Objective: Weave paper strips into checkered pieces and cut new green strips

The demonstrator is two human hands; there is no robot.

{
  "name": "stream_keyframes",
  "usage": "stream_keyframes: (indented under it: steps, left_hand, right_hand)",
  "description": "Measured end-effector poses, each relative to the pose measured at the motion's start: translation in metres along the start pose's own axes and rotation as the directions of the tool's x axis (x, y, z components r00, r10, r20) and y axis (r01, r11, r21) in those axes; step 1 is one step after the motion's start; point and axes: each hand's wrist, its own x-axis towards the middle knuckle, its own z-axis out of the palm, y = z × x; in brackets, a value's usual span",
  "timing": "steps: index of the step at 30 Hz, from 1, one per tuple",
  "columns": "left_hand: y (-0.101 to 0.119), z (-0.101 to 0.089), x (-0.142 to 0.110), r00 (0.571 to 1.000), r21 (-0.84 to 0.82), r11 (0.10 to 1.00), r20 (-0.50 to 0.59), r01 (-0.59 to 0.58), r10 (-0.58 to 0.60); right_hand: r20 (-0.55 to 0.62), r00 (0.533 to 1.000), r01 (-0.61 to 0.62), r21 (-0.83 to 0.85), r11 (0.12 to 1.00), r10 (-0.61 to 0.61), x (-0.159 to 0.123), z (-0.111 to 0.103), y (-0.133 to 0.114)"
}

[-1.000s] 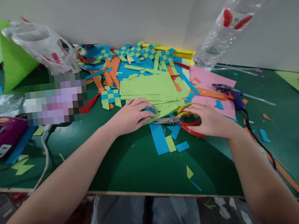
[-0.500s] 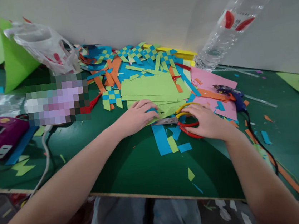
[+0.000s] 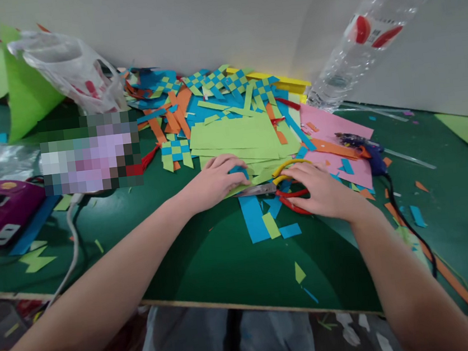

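My right hand (image 3: 328,190) is closed around the yellow and red handles of the scissors (image 3: 266,189), whose blades point left. My left hand (image 3: 216,183) pinches a small paper piece (image 3: 238,171), with blue showing between the fingers and green at its edge. The blade tips reach in by the left fingertips, partly hidden there. Just behind both hands lies a stack of green paper sheets (image 3: 233,135). Blue paper scraps (image 3: 253,221) and a small green strip (image 3: 270,225) rest on the table below the scissors.
Woven blue-and-green paper pieces (image 3: 210,81) and orange strips are heaped at the back. A glue gun (image 3: 376,160) with a black cord lies on the right, below a leaning plastic bottle (image 3: 348,66). A blurred-out phone (image 3: 92,158) and a purple power strip (image 3: 5,213) are left.
The scissors have shifted slightly left, and their handles look a little closer together. My left hand stays in place with the paper. The whole view has moved marginally.
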Motion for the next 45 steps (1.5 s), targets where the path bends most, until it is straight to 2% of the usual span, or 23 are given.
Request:
stream_keyframes:
  steps: [20, 27, 30, 32, 38, 45]
  left_hand:
    - [0.002, -0.002, 0.001, 1.0, 0.013, 1.0, 0.014, 0.01, -0.01]
    - [0.011, 0.007, 0.008, 0.989, 0.07, 0.991, -0.104, 0.112, -0.104]
    - [0.011, 0.006, 0.008, 0.982, 0.049, 0.992, -0.154, 0.118, -0.11]
    - [0.008, 0.002, 0.005, 0.986, 0.02, 0.996, -0.143, 0.09, -0.086]
    - [0.0, -0.005, -0.003, 1.0, 0.045, 0.999, -0.011, 0.022, -0.021]
    - [0.001, -0.004, -0.003, 1.0, 0.049, 0.999, 0.016, 0.015, -0.016]
  right_hand:
    - [0.018, 0.999, 0.041, 0.02, 0.999, -0.042, 0.002, -0.001, -0.011]
    - [0.014, 1.0, 0.005, 0.027, 1.0, -0.005, -0.003, -0.007, -0.006]
    - [0.02, 1.0, -0.007, 0.038, 0.999, 0.007, -0.006, -0.008, -0.001]
    - [0.022, 1.0, -0.013, 0.048, 0.999, 0.012, -0.006, -0.007, 0.002]
    - [0.039, 0.999, -0.038, 0.071, 0.997, 0.035, -0.006, -0.004, 0.003]
    - [0.015, 0.999, -0.032, 0.046, 0.998, 0.031, -0.001, 0.001, -0.002]
